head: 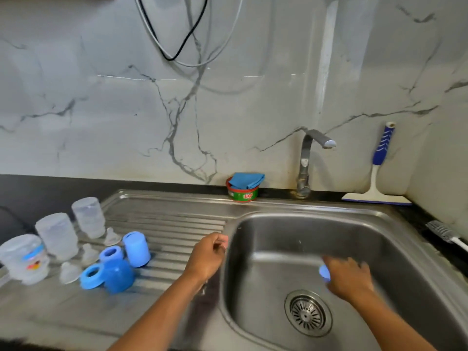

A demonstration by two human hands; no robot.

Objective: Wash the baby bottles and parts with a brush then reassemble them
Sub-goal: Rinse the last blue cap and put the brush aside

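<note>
Over the stainless steel basin (304, 224), the person's right hand (349, 277) is motion-blurred, its fingers curled round a small rounded light blue piece (325, 273) that shows at the thumb side. The left hand (207, 257) hovers at the basin's left rim with its fingers curled in towards the palm; whether it holds anything cannot be told. A round slotted metal strainer (307, 312) sits in the basin floor.

On the ribbed steel drainboard (172, 224) to the left stand 3 clear plastic bottles, mouth down, in a slanting row: the far bottle (88, 216), the middle bottle (57, 235), and the near bottle (22, 257), which bears a coloured print. Just beside them lie 3 translucent silicone nipples (90, 253), each a small dome with a flared base. Next come the blue plastic parts: a tall pale blue cap (136, 248), a deeper blue domed cap (117, 271) with a ring (111, 253) on or just behind it, and a flat threaded collar (92, 276) leaning against that cap.

A bottle brush (445, 234) with grey bristles and a white handle lies on the black counter right of the basin. A curved chrome tap (306, 163) rises behind the basin, with a round red-and-green soap tub (243, 195) topped by a folded blue cloth (247, 180) to its left, and a blue-handled squeegee (377, 178) leaning on the glossy veined marble wall.
</note>
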